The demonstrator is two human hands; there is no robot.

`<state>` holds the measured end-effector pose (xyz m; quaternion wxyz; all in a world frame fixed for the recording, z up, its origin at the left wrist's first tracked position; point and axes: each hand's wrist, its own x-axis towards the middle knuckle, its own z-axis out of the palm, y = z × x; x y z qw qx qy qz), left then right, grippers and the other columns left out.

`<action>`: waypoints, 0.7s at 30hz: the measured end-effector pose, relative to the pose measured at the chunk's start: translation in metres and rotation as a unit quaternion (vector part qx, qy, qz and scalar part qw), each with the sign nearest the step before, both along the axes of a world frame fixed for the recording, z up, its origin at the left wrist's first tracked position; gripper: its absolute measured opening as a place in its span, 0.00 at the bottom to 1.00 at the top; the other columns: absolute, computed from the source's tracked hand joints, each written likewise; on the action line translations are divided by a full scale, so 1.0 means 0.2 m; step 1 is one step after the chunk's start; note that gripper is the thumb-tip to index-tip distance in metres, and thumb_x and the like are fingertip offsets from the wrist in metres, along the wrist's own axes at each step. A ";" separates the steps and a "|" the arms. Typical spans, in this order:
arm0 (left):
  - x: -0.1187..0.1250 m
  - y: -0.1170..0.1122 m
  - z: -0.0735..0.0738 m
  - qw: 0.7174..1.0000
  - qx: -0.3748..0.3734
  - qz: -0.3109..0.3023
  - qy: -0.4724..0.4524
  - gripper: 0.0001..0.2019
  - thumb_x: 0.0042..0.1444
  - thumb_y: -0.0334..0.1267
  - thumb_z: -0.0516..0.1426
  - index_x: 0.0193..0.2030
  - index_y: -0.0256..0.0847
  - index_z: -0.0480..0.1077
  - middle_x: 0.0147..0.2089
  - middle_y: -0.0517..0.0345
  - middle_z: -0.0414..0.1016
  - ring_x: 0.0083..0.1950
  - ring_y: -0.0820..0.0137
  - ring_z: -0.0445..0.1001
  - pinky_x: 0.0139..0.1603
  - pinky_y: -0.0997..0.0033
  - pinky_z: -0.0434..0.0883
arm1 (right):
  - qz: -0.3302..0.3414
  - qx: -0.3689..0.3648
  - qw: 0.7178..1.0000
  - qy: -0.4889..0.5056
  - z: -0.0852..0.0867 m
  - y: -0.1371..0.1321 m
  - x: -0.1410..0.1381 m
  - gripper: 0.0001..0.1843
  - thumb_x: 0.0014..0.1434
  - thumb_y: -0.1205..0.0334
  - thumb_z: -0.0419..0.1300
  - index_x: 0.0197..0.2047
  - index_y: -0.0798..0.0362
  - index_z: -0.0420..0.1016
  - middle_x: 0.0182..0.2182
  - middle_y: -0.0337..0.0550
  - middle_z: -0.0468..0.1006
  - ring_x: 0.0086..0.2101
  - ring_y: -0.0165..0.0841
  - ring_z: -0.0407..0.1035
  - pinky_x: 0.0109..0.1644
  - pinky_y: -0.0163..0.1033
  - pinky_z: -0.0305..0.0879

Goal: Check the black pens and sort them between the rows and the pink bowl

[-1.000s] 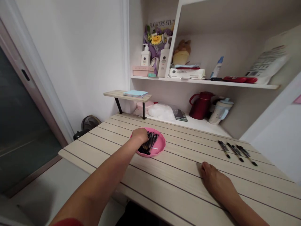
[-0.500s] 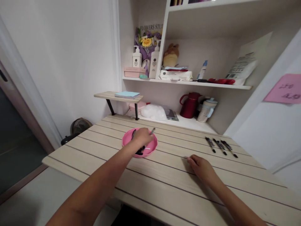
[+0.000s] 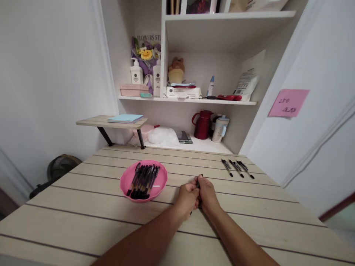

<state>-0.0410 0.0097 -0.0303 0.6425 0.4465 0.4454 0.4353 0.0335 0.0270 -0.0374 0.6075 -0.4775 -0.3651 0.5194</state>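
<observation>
My left hand [image 3: 187, 197] and my right hand [image 3: 206, 194] meet over the middle of the wooden table [image 3: 83, 221]. Both are closed on one black pen [image 3: 198, 182], whose tip sticks up between the fingers. To the left of my hands a pink bowl [image 3: 127, 176] holds several black pens [image 3: 142, 177]. Three more black pens [image 3: 237, 167] lie side by side on the table at the far right.
Behind the table stand a small raised shelf [image 3: 111, 122] with a blue notebook [image 3: 125, 118], a red jug [image 3: 202, 124] and a pale cup [image 3: 219, 128]. A wall shelf [image 3: 188, 99] carries bottles and boxes. A pink note [image 3: 288, 102] sticks to the right wall.
My left hand left the pink bowl with a pen and came to the table's middle. My right hand lifted off the table and closed on the same pen. The camera turned right.
</observation>
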 end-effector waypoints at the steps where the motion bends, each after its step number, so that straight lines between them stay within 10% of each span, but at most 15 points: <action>1: -0.01 0.00 0.00 1.000 0.000 -0.009 -0.009 0.09 0.47 0.40 0.55 0.33 0.37 0.67 0.16 0.70 0.56 0.13 0.83 0.51 0.15 0.80 0.44 | -0.002 -0.009 1.000 0.019 0.00 0.01 0.01 0.17 0.51 0.46 0.54 0.27 0.52 0.63 0.17 0.35 0.70 0.10 0.25 0.56 0.10 0.32 0.50; 6: -0.03 -0.01 -0.01 0.998 0.017 -0.061 -0.028 0.17 0.48 0.37 0.52 0.46 0.37 0.65 0.22 0.67 0.64 0.12 0.85 0.50 0.13 0.79 0.43 | -0.047 -0.059 0.996 0.044 0.01 0.03 0.04 0.18 0.51 0.45 0.54 0.32 0.53 0.65 0.18 0.35 0.70 0.09 0.23 0.53 0.09 0.29 0.44; 13: -0.07 -0.01 0.00 0.993 -0.013 -0.115 -0.024 0.12 0.47 0.39 0.53 0.38 0.35 0.67 0.23 0.62 0.68 0.13 0.84 0.54 0.13 0.80 0.46 | -0.077 0.042 0.991 0.101 0.06 0.10 0.23 0.20 0.45 0.47 0.62 0.35 0.54 0.71 0.21 0.35 0.69 0.18 0.23 0.62 0.17 0.28 0.56; 21: -0.08 -0.01 0.01 0.995 -0.034 -0.093 -0.034 0.16 0.46 0.41 0.54 0.42 0.36 0.66 0.24 0.63 0.67 0.15 0.84 0.56 0.16 0.81 0.48 | -0.124 -0.008 0.987 -0.097 0.00 0.13 0.35 0.18 0.44 0.45 0.60 0.22 0.53 0.65 0.12 0.30 0.59 0.14 0.23 0.51 0.16 0.32 0.47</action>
